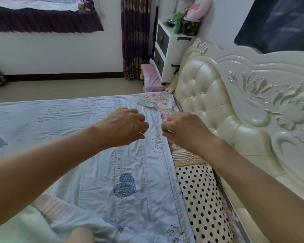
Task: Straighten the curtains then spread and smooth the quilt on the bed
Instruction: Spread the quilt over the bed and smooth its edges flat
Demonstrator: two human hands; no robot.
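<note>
A pale blue quilt with dotted heart patches lies spread over the bed, wrinkled at the near left corner. Its top edge runs beside a polka-dot pillow. My left hand hovers over the quilt near that edge, fingers curled, with no fabric seen in them. My right hand has curled fingertips right at the quilt's edge; whether they pinch it is unclear. A dark purple patterned curtain hangs straight in the far corner.
A cream tufted headboard rises on the right. Behind it stands a white nightstand with plush toys on top. A floral pillow lies at the far bed corner, and a pink cushion on the floor. Tiled floor lies beyond the bed.
</note>
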